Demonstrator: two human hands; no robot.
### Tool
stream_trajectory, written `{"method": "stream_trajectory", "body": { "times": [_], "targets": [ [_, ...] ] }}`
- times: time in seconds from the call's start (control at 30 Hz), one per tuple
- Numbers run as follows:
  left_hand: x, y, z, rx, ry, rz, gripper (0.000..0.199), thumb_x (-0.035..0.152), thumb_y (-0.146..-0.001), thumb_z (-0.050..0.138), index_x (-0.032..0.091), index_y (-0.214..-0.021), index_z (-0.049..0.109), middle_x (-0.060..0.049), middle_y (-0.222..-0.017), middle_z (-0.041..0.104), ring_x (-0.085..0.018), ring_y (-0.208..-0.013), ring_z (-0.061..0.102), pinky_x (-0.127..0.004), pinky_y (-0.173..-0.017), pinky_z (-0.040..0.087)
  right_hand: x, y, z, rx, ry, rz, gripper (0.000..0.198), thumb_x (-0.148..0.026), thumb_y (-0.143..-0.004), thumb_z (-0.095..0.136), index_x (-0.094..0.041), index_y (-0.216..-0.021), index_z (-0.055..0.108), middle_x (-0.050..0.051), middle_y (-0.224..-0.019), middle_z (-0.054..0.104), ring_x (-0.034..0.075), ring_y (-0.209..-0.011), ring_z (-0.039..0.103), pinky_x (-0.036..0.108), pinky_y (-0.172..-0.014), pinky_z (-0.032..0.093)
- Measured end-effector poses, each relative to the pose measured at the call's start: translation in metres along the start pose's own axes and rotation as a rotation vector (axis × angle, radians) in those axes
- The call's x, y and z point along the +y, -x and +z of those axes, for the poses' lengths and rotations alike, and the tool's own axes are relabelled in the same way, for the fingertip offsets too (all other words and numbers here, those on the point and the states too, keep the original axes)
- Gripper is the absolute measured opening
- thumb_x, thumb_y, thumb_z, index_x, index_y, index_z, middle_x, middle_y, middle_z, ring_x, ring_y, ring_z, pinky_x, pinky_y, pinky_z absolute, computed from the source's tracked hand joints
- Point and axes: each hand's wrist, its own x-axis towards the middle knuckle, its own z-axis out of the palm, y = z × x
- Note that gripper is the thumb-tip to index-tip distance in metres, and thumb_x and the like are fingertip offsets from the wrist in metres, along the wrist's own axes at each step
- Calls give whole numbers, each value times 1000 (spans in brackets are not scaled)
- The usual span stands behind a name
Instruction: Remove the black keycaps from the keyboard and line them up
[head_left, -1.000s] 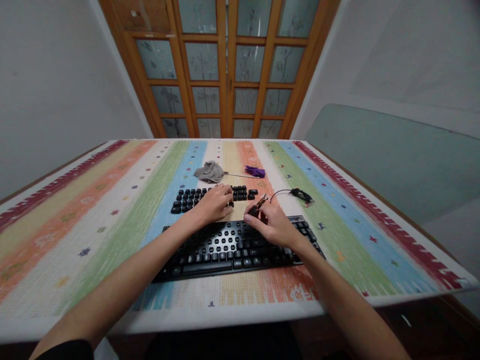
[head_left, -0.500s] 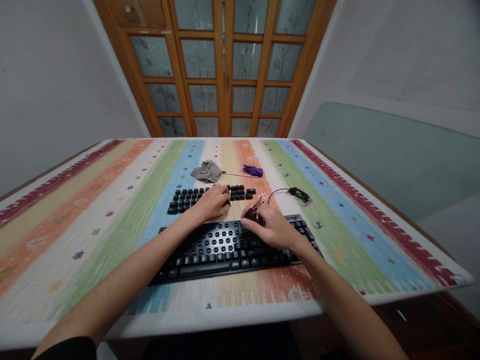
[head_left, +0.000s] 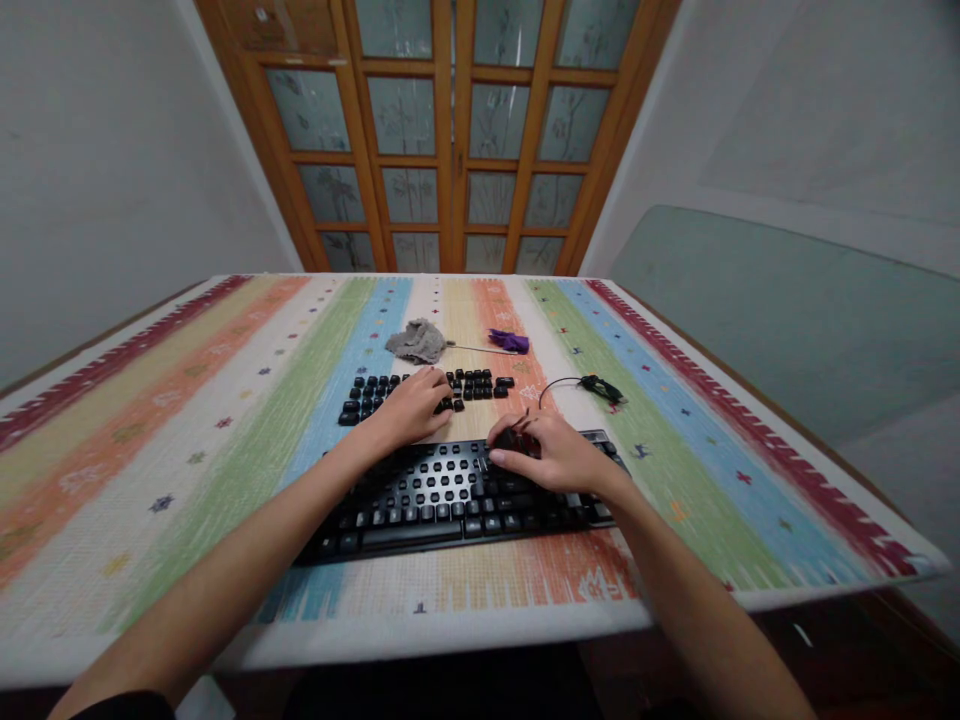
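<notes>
Tablecloth point(head_left: 225, 440): Because it is loose fabric, striped in many colours, it could ruck up if pulled and shift everything lying on it.

Keyboard point(head_left: 450, 482): Black, lying flat beside the tablecloth's near edge, partly beneath the right hand. Its upper middle lacks keycaps, baring a shiny plate dotted with small dark sockets. A hard slip there could scratch the plate or chip a socket.

Loose keys point(head_left: 480, 384): Black, set out in rows just beyond the keyboard, partly hidden by the left hand. A sideways brush could scramble the rows, since nothing visible fences them in.

Left hand point(head_left: 414, 402): Palm down, fingers bent over the loose keys. I cannot tell whether the fingertips pinch a key; a careless lift could drag neighbours along.

Right hand point(head_left: 559, 450): Over the keyboard's upper right, thumb and fingers pinching a dark tool point(head_left: 512, 438).

Grey cloth point(head_left: 418, 341): Crumpled beyond the loose keys, well apart from the right hand.

Cable point(head_left: 601, 387): Bundled to the right, one strand looping back towards the right hand. A snag could tug whatever it joins; that end is hidden.

Purple cloth point(head_left: 509, 341): Bunched up, touched by a thin rod point(head_left: 480, 349) that could roll if nudged.

Dark tool: Small, its exact form unclear. A weak grip could drop it onto the sockets.
</notes>
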Motion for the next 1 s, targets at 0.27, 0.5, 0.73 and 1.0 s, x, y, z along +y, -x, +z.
{"method": "stream_trajectory", "body": {
  "times": [0.27,0.5,0.73,1.0],
  "targets": [
    [15,38,-14,-63,94,-20,19,31,-92,53,16,-99,63,-9,-101,64,-24,-95,55,-39,-85,46,0,3,-2,-166,-10,59,19,-29,-81,69,-15,-93,72,3,-73,69,13,-62,59,24,-61,44],
    [5,25,-11,17,78,-15,22,29,-91,55,17,-109,61,-9,-108,65,-25,-105,54,-40,-94,44,0,1,1,-164,-26,46,19,-30,-82,67,-15,-92,72,-1,-64,63,10,-52,52,22,-53,40],
    [-5,-9,6,-12,26,5,23,27,-89,59,13,-105,67,-12,-112,65,-27,-107,54,-41,-96,43,0,0,2,-167,-35,61,18,-29,-82,66,-14,-90,71,0,-65,64,11,-54,52,22,-54,41],
    [-7,-17,17,-36,29,36,20,26,-87,58,14,-93,72,-12,-104,69,-27,-99,56,-43,-91,44,0,1,3,-158,-34,65,19,-30,-82,67,-14,-91,72,3,-71,68,13,-60,58,23,-58,43]
  ]
}}
